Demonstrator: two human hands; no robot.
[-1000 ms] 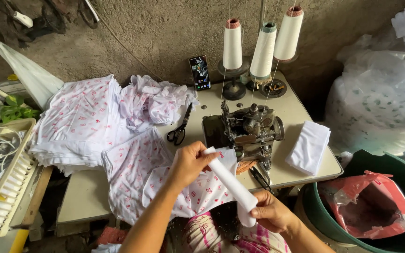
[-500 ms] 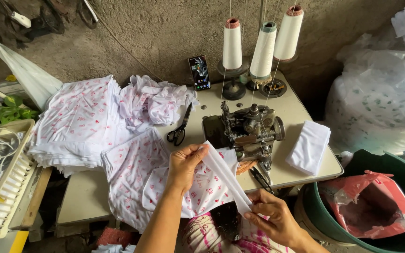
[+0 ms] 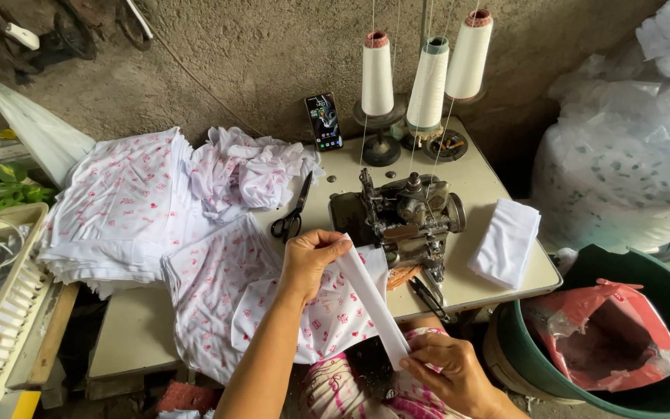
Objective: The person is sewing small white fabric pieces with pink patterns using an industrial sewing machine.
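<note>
Stretching a white strip (image 3: 374, 299) taut between both hands, the person is working right in front of the serger (image 3: 405, 213). The left hand (image 3: 308, 264) is pinching the strip's upper end, fingers closed on it along with the edge of a printed piece (image 3: 327, 314), white with small red marks, that is draping over the table's (image 3: 133, 341) front edge and into the lap. The right hand (image 3: 447, 372) is gripping the lower end, down near the knees, so the strip is running on a slant from the machine's front toward the body. The hands are well apart, each clamped on cloth.

Judging by this, the step in hand is lining the strip up along the printed piece's edge before feeding it to the machine. The next move is calling for matched edges, even tension on the strip, and the upper end slid under the presser foot just beside the left hand.

Scissors (image 3: 292, 217) are lying to the left of the serger, near the left hand. Behind them, a crumpled bundle (image 3: 246, 171) is resting beside a neat stack (image 3: 118, 209) of the same print. Three thread cones (image 3: 428, 81) are standing at the back, a phone (image 3: 324, 121) leaning against the wall beside them. A folded white pile (image 3: 505, 242) is sitting at the table's right corner, above a green tub (image 3: 661, 302) holding a red bag (image 3: 599, 334).
</note>
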